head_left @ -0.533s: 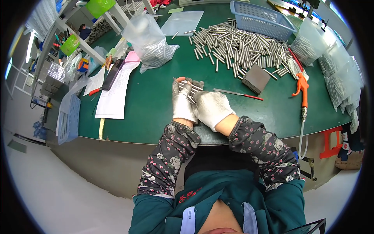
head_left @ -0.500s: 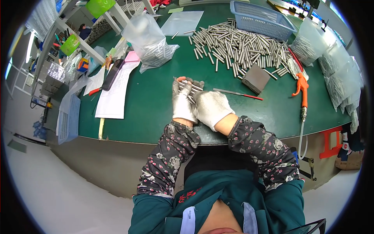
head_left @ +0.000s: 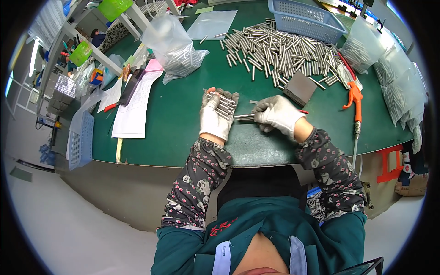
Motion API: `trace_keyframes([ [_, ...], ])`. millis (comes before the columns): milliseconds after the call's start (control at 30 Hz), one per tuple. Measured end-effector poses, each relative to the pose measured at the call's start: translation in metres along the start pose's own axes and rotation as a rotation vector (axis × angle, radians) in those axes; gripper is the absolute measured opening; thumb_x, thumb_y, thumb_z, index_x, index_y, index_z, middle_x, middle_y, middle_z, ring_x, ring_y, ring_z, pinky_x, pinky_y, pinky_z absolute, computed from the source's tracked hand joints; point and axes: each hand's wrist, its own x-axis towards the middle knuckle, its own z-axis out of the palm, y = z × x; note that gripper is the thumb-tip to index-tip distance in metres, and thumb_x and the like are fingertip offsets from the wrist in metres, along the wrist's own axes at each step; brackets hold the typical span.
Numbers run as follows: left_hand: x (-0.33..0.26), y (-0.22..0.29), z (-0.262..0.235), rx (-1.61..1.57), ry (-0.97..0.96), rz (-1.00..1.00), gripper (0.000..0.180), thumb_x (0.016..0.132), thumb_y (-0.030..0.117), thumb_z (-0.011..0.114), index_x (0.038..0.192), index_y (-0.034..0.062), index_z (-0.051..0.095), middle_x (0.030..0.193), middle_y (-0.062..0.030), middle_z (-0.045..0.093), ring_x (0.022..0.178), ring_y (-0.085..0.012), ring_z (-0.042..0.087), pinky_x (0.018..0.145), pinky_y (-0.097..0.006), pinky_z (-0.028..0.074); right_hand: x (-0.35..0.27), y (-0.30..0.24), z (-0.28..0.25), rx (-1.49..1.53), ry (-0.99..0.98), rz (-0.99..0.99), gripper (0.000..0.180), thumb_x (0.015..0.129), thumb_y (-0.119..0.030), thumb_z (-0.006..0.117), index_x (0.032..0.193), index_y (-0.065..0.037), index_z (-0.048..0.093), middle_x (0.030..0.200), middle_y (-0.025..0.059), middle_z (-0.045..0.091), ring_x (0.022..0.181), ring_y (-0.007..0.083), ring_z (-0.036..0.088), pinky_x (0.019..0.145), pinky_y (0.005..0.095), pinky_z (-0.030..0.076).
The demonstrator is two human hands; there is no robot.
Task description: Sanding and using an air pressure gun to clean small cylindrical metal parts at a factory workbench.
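My left hand (head_left: 214,120), in a white glove with greyed fingers, is closed around a bundle of short steel pins (head_left: 224,109). To its right my right hand (head_left: 278,114), gloved too, pinches steel pins (head_left: 244,118) that point left toward the bundle; their exact number is hard to make out. Beneath the right hand lies a slim file, mostly hidden, with its red handle end (head_left: 303,112) showing. Beyond the hands spreads a large heap of loose steel pins (head_left: 284,52). A dark grey block (head_left: 300,89) rests at the heap's near edge.
A blue plastic basket (head_left: 307,23) stands behind the heap. An orange air gun (head_left: 354,101) with a hose lies right, beside clear bags of pins (head_left: 398,87). On the left are another pin bag (head_left: 178,57), paper sheets (head_left: 133,117) and a black-handled tool (head_left: 131,87).
My right hand has moved right, away from the left hand, and now holds pins clear of the bundle. It has come over the file. The left hand stays nearly in place.
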Motion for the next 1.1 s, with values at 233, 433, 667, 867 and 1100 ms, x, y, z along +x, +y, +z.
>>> trace_keyframes([
  [233, 0.0, 0.003, 0.0, -0.017, -0.002, -0.049, 0.016, 0.086, 0.004, 0.047, 0.102, 0.0061, 0.049, 0.087, -0.0093, 0.055, 0.082, -0.0222, 0.057, 0.085, -0.049, 0.045, -0.002, -0.018, -0.026, -0.702, 0.109, -0.169, 0.016, 0.071, -0.011, 0.056, 0.08, -0.001, 0.066, 0.058, 0.0066, 0.06, 0.05, 0.0123, 0.058, 0.05, 0.0247, 0.047],
  [433, -0.004, -0.001, 0.003, 0.275, -0.234, -0.005, 0.028, 0.082, 0.003, 0.054, 0.109, 0.0053, 0.048, 0.087, -0.0087, 0.056, 0.082, -0.0192, 0.057, 0.083, -0.041, 0.048, -0.001, -0.029, -0.02, -1.032, 0.129, -0.389, 0.019, 0.069, -0.012, 0.053, 0.08, -0.008, 0.068, 0.065, 0.012, 0.062, 0.061, 0.026, 0.061, 0.063, 0.0324, 0.049],
  [667, -0.022, -0.015, 0.01, 0.968, -0.558, -0.001, 0.057, 0.073, -0.006, 0.06, 0.125, 0.0045, 0.038, 0.101, 0.0005, 0.049, 0.09, -0.008, 0.049, 0.083, -0.021, 0.04, -0.01, -0.03, -0.01, -1.209, 0.196, -0.397, 0.017, 0.067, -0.011, 0.053, 0.077, -0.007, 0.066, 0.073, 0.016, 0.062, 0.07, 0.0327, 0.06, 0.067, 0.039, 0.048],
  [867, -0.023, -0.023, 0.012, 0.948, -0.665, 0.061, 0.089, 0.07, -0.01, 0.06, 0.139, 0.0122, 0.009, 0.098, -0.0006, 0.051, 0.087, -0.009, 0.05, 0.081, -0.021, 0.042, -0.011, 0.001, 0.0, -0.744, 0.378, -0.645, 0.02, 0.07, -0.018, 0.061, 0.083, -0.003, 0.062, 0.074, 0.0159, 0.061, 0.067, 0.0318, 0.06, 0.063, 0.0367, 0.048],
  [1100, -0.029, -0.023, 0.017, 1.052, -0.58, 0.149, 0.104, 0.065, -0.009, 0.065, 0.14, 0.0148, -0.003, 0.08, -0.0004, 0.054, 0.071, -0.0104, 0.053, 0.069, -0.023, 0.046, -0.013, 0.023, 0.004, -0.186, 0.307, -0.498, 0.018, 0.079, -0.012, 0.058, 0.091, 0.001, 0.059, 0.076, 0.0072, 0.062, 0.063, 0.0126, 0.058, 0.058, 0.025, 0.047],
])
